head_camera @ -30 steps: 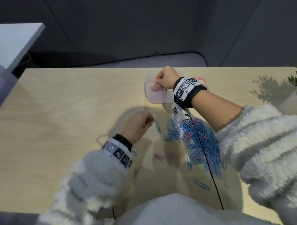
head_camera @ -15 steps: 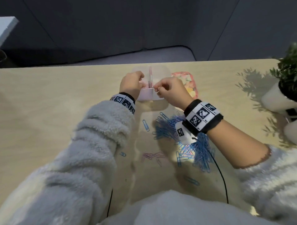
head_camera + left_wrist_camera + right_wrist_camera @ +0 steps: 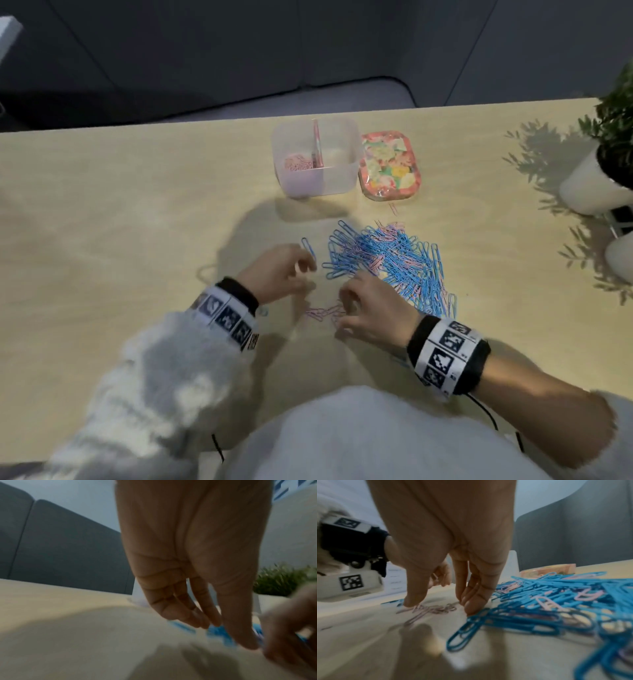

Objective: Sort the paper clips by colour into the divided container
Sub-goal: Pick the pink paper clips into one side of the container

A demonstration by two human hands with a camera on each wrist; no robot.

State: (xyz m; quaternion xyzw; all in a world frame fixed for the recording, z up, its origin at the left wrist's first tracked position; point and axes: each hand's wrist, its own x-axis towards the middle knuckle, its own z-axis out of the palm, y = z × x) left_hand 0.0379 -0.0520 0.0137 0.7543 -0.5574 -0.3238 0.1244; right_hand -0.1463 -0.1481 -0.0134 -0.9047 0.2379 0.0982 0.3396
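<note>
A translucent divided container (image 3: 337,178) stands at the far middle of the table, with pink clips (image 3: 297,162) in its left compartment. A pile of blue and pink paper clips (image 3: 387,260) lies in front of it. A small cluster of pink clips (image 3: 323,312) (image 3: 435,609) lies between my hands, and a single blue clip (image 3: 308,248) lies left of the pile. My right hand (image 3: 344,310) (image 3: 440,607) spans the pink cluster, with its thumb tip and fingertips (image 3: 471,608) down on the table. My left hand (image 3: 303,272) (image 3: 226,635) hovers with relaxed fingers and holds nothing.
A floral lid (image 3: 388,164) lies right of the container. White pots with a green plant (image 3: 613,144) stand at the right edge. One stray pink clip (image 3: 394,208) lies below the lid. The left half of the wooden table (image 3: 120,212) is bare.
Both hands have come back from the container to the near side of the pile. The right hand now touches down around the small pink cluster.
</note>
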